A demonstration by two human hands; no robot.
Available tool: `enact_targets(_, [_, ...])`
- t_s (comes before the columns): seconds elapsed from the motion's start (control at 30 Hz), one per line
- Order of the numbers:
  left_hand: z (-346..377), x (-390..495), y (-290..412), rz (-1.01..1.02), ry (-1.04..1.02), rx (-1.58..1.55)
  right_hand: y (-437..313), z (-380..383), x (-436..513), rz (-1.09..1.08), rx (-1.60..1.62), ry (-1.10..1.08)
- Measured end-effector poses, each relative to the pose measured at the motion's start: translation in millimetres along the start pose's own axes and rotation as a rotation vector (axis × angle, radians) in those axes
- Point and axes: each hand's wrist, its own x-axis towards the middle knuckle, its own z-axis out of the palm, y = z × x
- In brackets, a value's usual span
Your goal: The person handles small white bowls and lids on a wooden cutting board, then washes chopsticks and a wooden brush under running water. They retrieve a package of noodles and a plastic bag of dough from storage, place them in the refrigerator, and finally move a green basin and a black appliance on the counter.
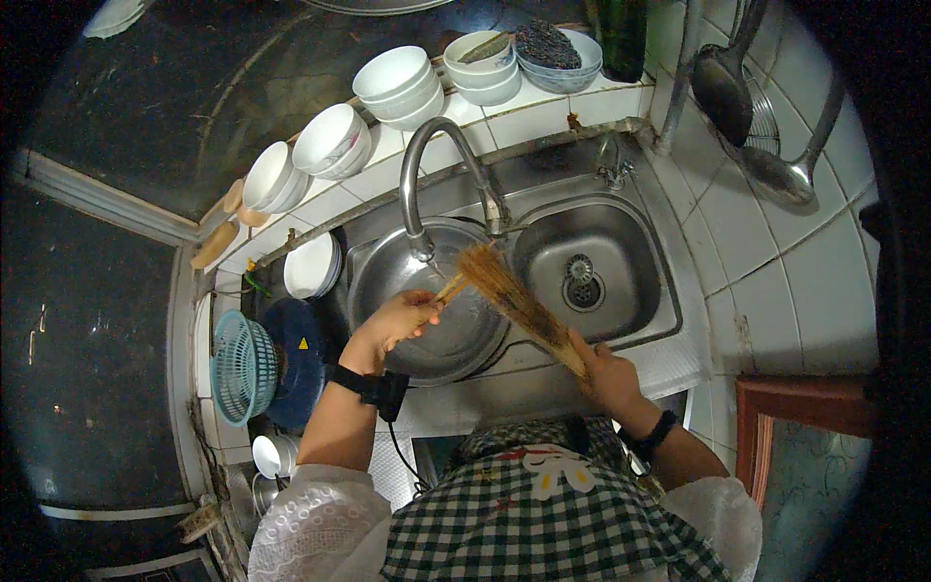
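Observation:
My left hand grips a few thin wooden sticks, likely chopsticks, just below the spout of the curved metal faucet. A thin stream of water seems to fall beside them. In my right hand is the bound end of a bamboo scouring brush, slanting up and to the left. The frayed bristles reach the far tips of the sticks; whether they touch I cannot tell. Both hands are above or near a round metal basin, which sits in the left sink bowl.
To the right is a second sink bowl with a drain strainer. Stacked white bowls line the tiled ledge. White plates and a blue plastic colander stand left. Metal ladles hang on the right wall.

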Motion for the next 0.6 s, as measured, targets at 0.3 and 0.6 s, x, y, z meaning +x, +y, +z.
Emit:
enact_targets(0.3, [2.5, -1.7, 3.7, -0.024, 0.038, 0.056, 0.0, -3.6, -1.5, 0.006, -0.006, -0.062])
enact_targets(0.6, [-6.0, -9.4, 9.9, -0.066, -0.128, -0.185, 26.1, 1.2, 0.2, 0.21, -0.053, -0.108])
